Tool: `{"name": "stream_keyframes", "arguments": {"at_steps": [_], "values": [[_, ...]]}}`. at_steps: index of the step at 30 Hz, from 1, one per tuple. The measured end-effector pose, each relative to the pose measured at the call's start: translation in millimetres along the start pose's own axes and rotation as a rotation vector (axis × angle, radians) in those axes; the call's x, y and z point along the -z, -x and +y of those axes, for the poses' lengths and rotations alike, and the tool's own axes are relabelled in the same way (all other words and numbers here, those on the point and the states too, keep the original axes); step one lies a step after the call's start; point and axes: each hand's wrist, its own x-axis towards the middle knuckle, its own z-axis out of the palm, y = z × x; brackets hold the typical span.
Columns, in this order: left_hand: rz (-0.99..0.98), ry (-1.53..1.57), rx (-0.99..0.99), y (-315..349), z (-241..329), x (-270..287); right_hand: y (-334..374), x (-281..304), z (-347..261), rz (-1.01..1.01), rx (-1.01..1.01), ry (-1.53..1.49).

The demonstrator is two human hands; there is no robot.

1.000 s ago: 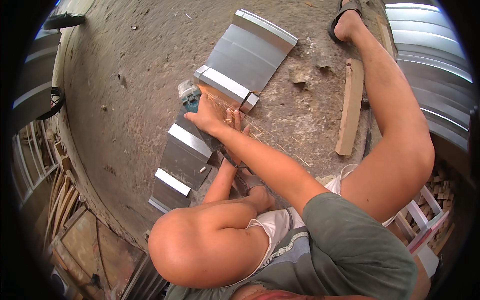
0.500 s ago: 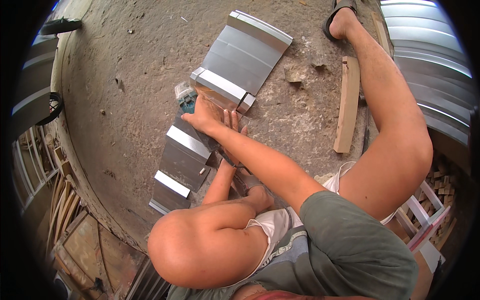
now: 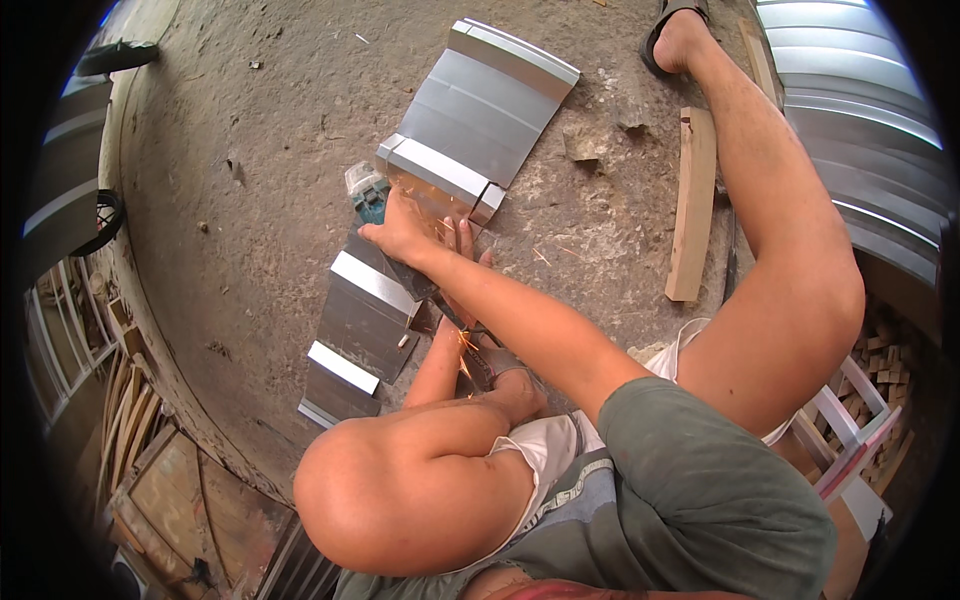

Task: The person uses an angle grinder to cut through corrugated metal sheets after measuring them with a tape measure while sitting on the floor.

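My right hand (image 3: 402,230) is closed round a teal angle grinder (image 3: 370,203) on a ribbed silver metal sheet (image 3: 365,325). Under my right forearm, my left hand (image 3: 466,240) is partly hidden. Its visible fingers are stretched out and apart beside the grinder, near the sheet's right edge. Orange sparks (image 3: 466,346) fly by my left wrist and the sandalled foot of my bent leg. The sheet runs from near my knee up to a wider panel (image 3: 480,100) beyond my hands. The grinder's disc is hidden. A small white stub (image 3: 404,341) lies on the sheet.
A wooden block (image 3: 692,210) lies on the rough concrete floor beside my outstretched right leg. More ribbed sheets (image 3: 865,110) stand at the far right. Wood strips (image 3: 125,410) and a wooden panel (image 3: 195,500) are at lower left; stacked offcuts (image 3: 885,375) are at right.
Bright sparks now show by my left wrist and foot, with a few streaks over the floor to the right. Both hands and the grinder have stayed nearly where they were.
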Motion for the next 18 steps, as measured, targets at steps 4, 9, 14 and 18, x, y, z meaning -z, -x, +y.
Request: {"name": "stream_keyframes", "arguments": {"at_steps": [4, 9, 14, 18], "values": [[0.037, 0.050, -0.044, -4, 4, 5, 1, 6, -2, 0.014, 0.013, 0.007], [0.058, 0.010, -0.005, -3, 4, 3, 5, 9, -7, -0.040, -0.013, -0.020], [-0.059, -0.096, 0.018, -5, 11, 16, 19, 5, -10, -0.098, 0.100, -0.085], [-0.074, -0.085, 0.024, -7, 14, 21, 32, -1, -15, -0.067, 0.076, -0.349]]}}
